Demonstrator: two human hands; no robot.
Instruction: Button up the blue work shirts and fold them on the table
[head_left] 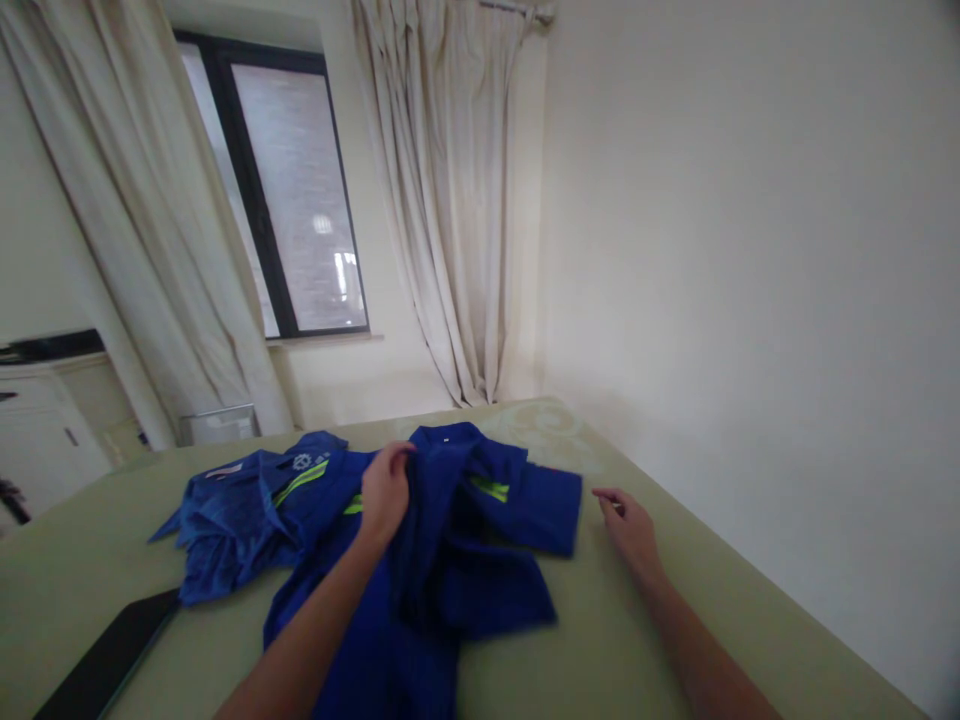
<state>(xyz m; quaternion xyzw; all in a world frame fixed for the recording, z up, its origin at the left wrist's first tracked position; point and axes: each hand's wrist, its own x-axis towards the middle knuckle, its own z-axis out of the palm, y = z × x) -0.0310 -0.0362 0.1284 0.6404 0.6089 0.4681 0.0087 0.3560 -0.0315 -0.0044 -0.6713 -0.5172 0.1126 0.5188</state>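
Note:
A blue work jacket (480, 590) with yellow-green reflective strips lies partly spread on the green-covered surface, its collar at the far side. My left hand (386, 490) is closed on the cloth near the collar, lifting a bunched fold. One short sleeve (551, 505) lies flat, pointing right. Just beyond that sleeve end hovers my right hand (628, 528), apart from the cloth, its fingers loosely bent and nothing clearly held. To the left, a second, crumpled blue garment (240, 520) with a pale logo and a yellow-green stripe touches the jacket.
A dark flat object (109, 655) lies at the near left of the green surface (570, 660). A bare wall (750, 300) borders the right side. Behind are a window (300, 200), long curtains (450, 200) and a white cabinet (45, 430).

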